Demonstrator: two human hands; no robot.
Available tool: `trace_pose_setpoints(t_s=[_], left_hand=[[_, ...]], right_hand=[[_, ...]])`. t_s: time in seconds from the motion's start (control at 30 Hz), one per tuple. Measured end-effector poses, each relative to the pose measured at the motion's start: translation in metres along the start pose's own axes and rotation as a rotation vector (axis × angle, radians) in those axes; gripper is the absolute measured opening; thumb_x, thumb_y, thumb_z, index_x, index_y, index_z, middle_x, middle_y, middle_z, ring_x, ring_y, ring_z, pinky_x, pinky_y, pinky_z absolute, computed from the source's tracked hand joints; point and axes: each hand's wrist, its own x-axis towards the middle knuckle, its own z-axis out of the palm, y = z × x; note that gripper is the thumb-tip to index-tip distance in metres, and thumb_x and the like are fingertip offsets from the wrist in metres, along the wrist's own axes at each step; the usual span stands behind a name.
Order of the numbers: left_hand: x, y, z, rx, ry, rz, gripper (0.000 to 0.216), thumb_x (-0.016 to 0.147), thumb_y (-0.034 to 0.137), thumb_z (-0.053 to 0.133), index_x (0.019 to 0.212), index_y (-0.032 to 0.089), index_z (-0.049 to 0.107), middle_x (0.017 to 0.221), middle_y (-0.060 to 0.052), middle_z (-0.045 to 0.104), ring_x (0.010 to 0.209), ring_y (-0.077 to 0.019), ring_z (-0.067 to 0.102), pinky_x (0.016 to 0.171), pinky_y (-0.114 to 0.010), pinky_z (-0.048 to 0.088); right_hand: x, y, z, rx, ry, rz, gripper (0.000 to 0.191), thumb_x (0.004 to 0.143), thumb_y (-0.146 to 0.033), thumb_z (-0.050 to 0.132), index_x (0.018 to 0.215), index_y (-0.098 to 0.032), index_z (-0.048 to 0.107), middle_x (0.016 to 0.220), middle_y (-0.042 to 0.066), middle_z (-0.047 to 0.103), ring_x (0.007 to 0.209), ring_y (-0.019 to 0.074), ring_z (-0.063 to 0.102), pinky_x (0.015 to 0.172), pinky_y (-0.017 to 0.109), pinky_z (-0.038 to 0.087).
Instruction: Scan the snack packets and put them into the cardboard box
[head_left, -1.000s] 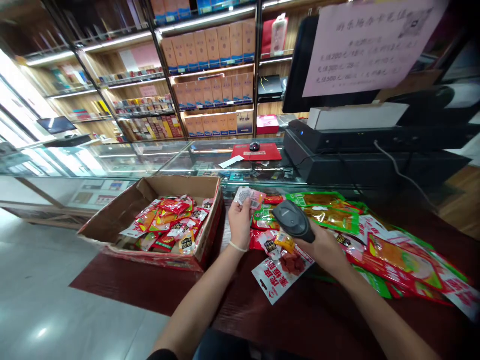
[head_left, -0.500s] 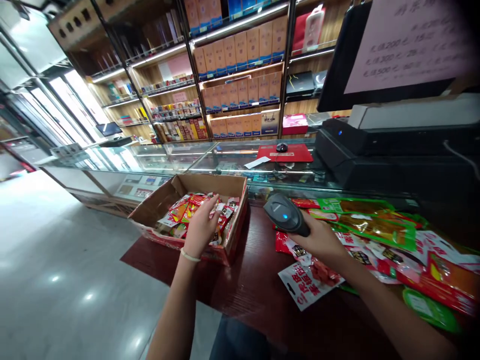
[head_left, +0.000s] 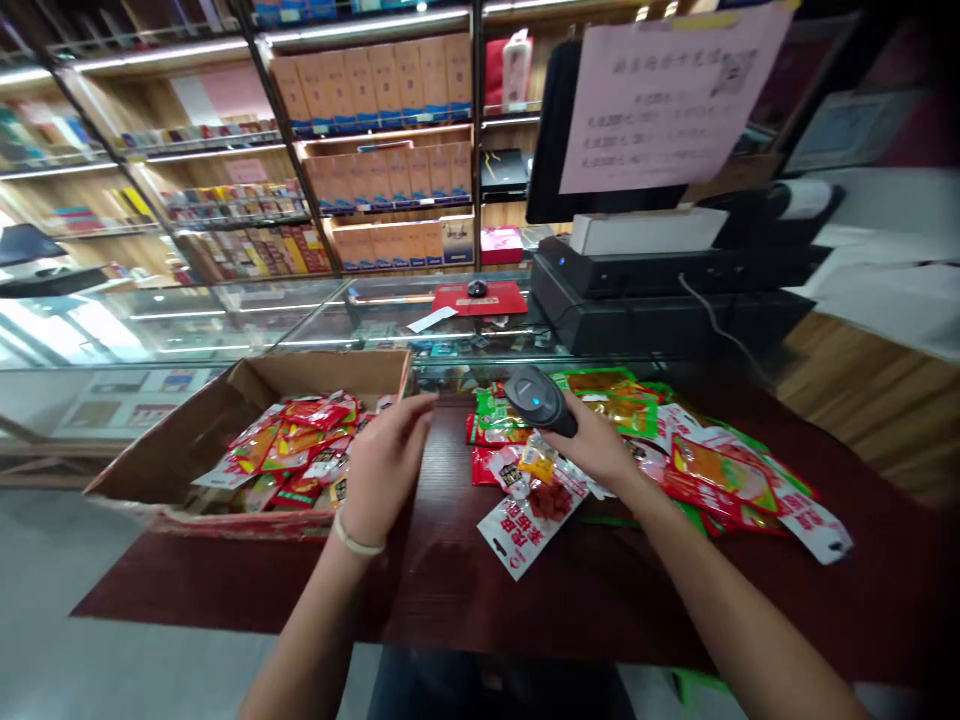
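My right hand (head_left: 600, 440) is wrapped round the handle of a black barcode scanner (head_left: 536, 398) with a small blue light. The scanner is above a spread of red, green and white snack packets (head_left: 724, 475). Below it lies a white packet with red lettering (head_left: 517, 535). My left hand (head_left: 382, 470), with a pale band at the wrist, is over the right wall of an open cardboard box (head_left: 161, 465). Its fingers are loosely bent, thumb apart, and no object shows in them. Many snack packets (head_left: 292, 445) fill the box's middle, partly hidden by that hand.
A dark brown tabletop (head_left: 442, 590) carries the box and packets. Behind it runs a glass counter (head_left: 300, 310) with a red mat (head_left: 510, 298) and a mouse (head_left: 477, 288). A monitor with a pink notice (head_left: 660, 110) stands over black till equipment (head_left: 660, 300) at the right.
The view has turned right, so the box appears further left. My left hand has come from over the packets inside the box to its right wall. The scanner stays in my right hand.
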Motion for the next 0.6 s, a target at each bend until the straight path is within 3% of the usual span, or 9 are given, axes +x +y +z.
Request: trace_pose_setpoints(t_s=[0.2,0.37,0.47,0.6], left_hand=[[0.017,0.031,0.108,-0.389,-0.194,0.038,0.020,0.081,0.028,0.066,0.100,0.028,0.073,0.103,-0.004,0.073,0.098,-0.0239,0.066,0.097,-0.035,0.047],[0.049,0.034,0.195,-0.472,-0.310,0.069,0.020,0.079,0.022,0.068,0.097,0.026,0.073,0.103,-0.008,0.071,0.102,-0.0256,0.063,0.102,-0.039,0.042],[0.068,0.041,0.238,-0.493,-0.377,0.123,0.019,0.076,0.019,0.068,0.094,0.024,0.072,0.106,-0.009,0.068,0.106,-0.0264,0.060,0.105,-0.040,0.039],[0.087,0.048,0.278,-0.582,-0.390,-0.001,0.018,0.065,0.016,0.077,0.080,0.023,0.070,0.098,-0.009,0.068,0.105,-0.0266,0.060,0.108,-0.038,0.036]], right_hand=[[-0.002,0.049,-0.049,-0.087,0.201,0.124,0.043,0.076,-0.045,0.064,0.114,-0.024,0.063,0.096,0.007,0.073,0.088,0.0276,0.067,0.073,0.034,0.047],[-0.008,0.088,-0.082,-0.030,0.346,0.185,0.042,0.076,-0.046,0.062,0.110,-0.021,0.066,0.096,0.008,0.073,0.088,0.0261,0.066,0.076,0.034,0.048],[-0.011,0.103,-0.095,-0.030,0.404,0.241,0.041,0.076,-0.046,0.062,0.108,-0.021,0.066,0.096,0.008,0.073,0.089,0.0268,0.066,0.076,0.034,0.048],[-0.012,0.115,-0.100,-0.031,0.446,0.284,0.040,0.076,-0.048,0.060,0.104,-0.021,0.067,0.087,0.007,0.073,0.081,0.0266,0.067,0.070,0.033,0.048]])
